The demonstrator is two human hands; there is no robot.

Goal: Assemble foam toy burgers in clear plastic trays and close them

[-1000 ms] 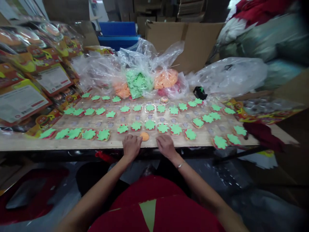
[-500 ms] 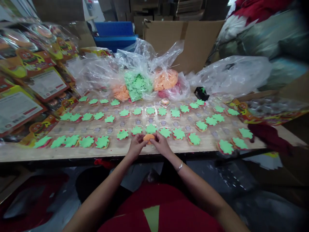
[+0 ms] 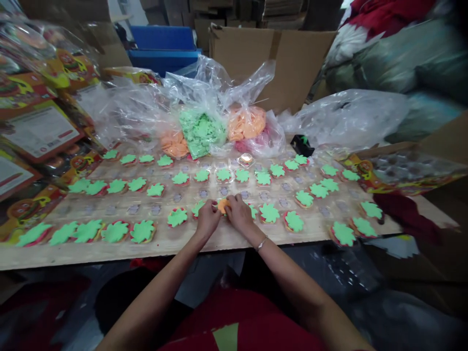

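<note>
Head view: orange disc (image 3: 223,205) sits between my hands, in line with the front row of green leaf pieces (image 3: 269,213); left hand (image 3: 209,218) at its 8 o'clock, right hand (image 3: 240,213) at its 4. Fingers bent in at its edges, can't tell if either grips. Black holder (image 3: 302,146) well apart, 2 o'clock.

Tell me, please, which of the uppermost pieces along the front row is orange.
The round disc between the left hand and right hand; the other uppermost pieces visible there are green and jagged-edged.

Pale wooden table (image 3: 80,252); large cardboard box (image 3: 252,63) behind; greyish floor (image 3: 310,273)
</note>
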